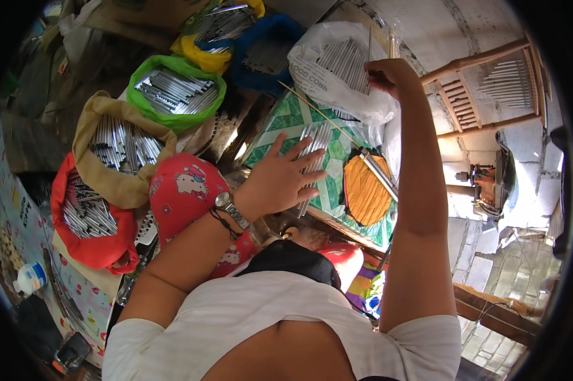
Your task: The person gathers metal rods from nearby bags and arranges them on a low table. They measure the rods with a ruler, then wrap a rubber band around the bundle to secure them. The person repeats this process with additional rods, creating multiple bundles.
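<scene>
My left hand (pixel 285 176) has its fingers spread over a small group of thin silvery rods (pixel 313 147) on a green patterned tabletop (pixel 273 130). A watch (pixel 230 208) is on that wrist. At the far right of the table, my right hand (pixel 388 75) is raised beside a white plastic bag (pixel 312 73) full of similar rods. Its fingers are curled around one thin upright metal rod (pixel 370 41); the fingertips are partly hidden. A round orange cloth pad (pixel 366 190) and a long thin wooden stick (pixel 318 111) lie between my arms.
Left of the table stand bags of rods: red (pixel 61 209), tan (pixel 89 171), green (pixel 134 95), blue (pixel 239 63) and yellow (pixel 204 60). A wooden rack (pixel 483 60) is at the right, near a small machine (pixel 483 184). A white bottle (pixel 29 278) is at far left.
</scene>
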